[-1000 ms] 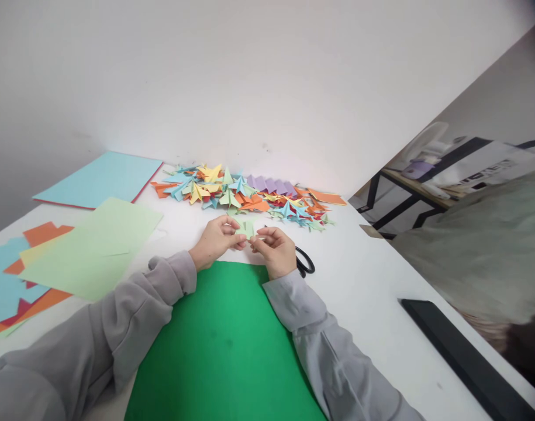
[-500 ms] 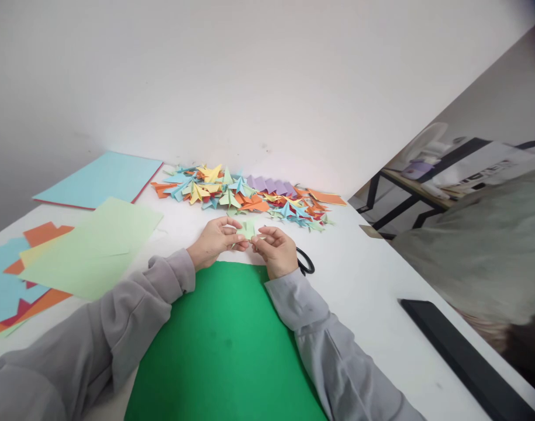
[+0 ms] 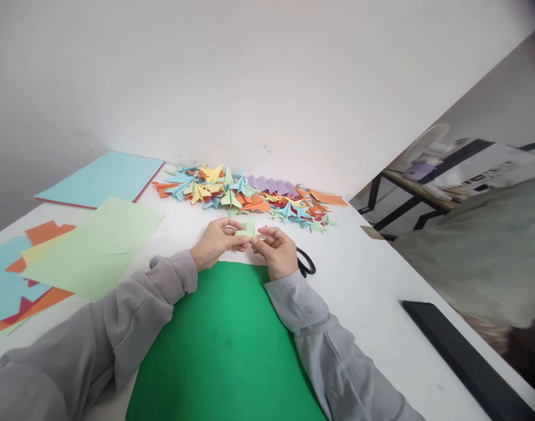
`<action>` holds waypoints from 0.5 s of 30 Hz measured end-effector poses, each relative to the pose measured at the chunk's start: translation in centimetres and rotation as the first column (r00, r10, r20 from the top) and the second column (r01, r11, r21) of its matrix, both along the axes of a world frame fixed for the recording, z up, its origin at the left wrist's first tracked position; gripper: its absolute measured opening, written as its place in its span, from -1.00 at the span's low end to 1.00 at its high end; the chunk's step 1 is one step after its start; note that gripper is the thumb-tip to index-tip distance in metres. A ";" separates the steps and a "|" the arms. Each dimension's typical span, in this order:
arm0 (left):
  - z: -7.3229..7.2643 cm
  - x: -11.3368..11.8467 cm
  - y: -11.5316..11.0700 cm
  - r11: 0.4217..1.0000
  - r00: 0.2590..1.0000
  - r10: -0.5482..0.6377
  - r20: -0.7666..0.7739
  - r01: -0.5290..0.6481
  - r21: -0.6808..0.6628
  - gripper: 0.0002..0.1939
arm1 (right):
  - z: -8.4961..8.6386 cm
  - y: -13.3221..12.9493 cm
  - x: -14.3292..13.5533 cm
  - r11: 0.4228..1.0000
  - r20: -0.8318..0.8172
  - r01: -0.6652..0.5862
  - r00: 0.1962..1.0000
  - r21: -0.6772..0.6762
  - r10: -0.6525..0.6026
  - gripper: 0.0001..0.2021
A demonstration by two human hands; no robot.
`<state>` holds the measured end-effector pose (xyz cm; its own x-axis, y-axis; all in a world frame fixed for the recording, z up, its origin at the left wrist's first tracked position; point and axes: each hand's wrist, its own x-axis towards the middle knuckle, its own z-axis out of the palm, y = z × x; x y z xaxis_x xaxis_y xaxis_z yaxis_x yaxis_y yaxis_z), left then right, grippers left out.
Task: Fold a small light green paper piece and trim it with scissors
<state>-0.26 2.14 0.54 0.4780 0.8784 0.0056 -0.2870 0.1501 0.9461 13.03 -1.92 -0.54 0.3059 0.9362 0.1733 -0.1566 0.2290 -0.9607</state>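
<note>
A small light green paper piece (image 3: 248, 229) with creases is held between my two hands, above the far edge of a green sheet (image 3: 225, 339). My left hand (image 3: 217, 241) pinches its left side between thumb and fingers. At its right side, my right hand (image 3: 276, 251) pinches it the same way. Fingertips hide parts of the paper. Beyond my hands, along the wall, lies a long pile of small folded paper shapes (image 3: 232, 190) in several colours. Black scissor handles (image 3: 306, 261) show just right of my right hand.
Coloured sheets, a large light green one (image 3: 92, 251) on top, lie at the left. A light blue sheet (image 3: 104, 178) rests behind them. A long black object (image 3: 469, 356) is near the table's right edge. Beyond stands a rack (image 3: 407, 193).
Both hands still grip the green paper piece in nearly the same place. My left thumb and the paper have shifted slightly. The rest of the view is almost unchanged.
</note>
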 end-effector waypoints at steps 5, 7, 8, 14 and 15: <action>-0.1 0.0 0.0 0.999 1.000 0.028 0.007 -0.028 0.036 -0.63 | 0.2 -0.1 0.0 0.998 -0.032 -0.050 0.998 -0.025 0.049 -0.77; 0.0 0.0 0.0 0.999 0.999 0.029 0.033 -0.030 0.019 -0.63 | 0.2 -0.2 0.0 0.996 -0.078 -0.079 0.994 -0.052 0.075 -0.81; 0.0 0.0 0.0 0.999 0.999 0.032 0.041 -0.033 0.013 -0.63 | 0.2 -0.2 0.1 0.994 -0.081 -0.089 0.993 -0.059 0.084 -0.82; 0.1 0.0 0.1 0.999 0.997 0.053 0.049 -0.054 0.009 -0.63 | 0.1 -0.2 -0.1 0.993 0.119 -0.081 0.989 -0.083 0.090 -0.79; 0.1 0.0 0.1 0.999 0.997 0.053 0.052 -0.053 0.004 -0.63 | 0.1 -0.3 -0.1 0.994 0.138 -0.076 0.987 -0.081 0.087 -0.78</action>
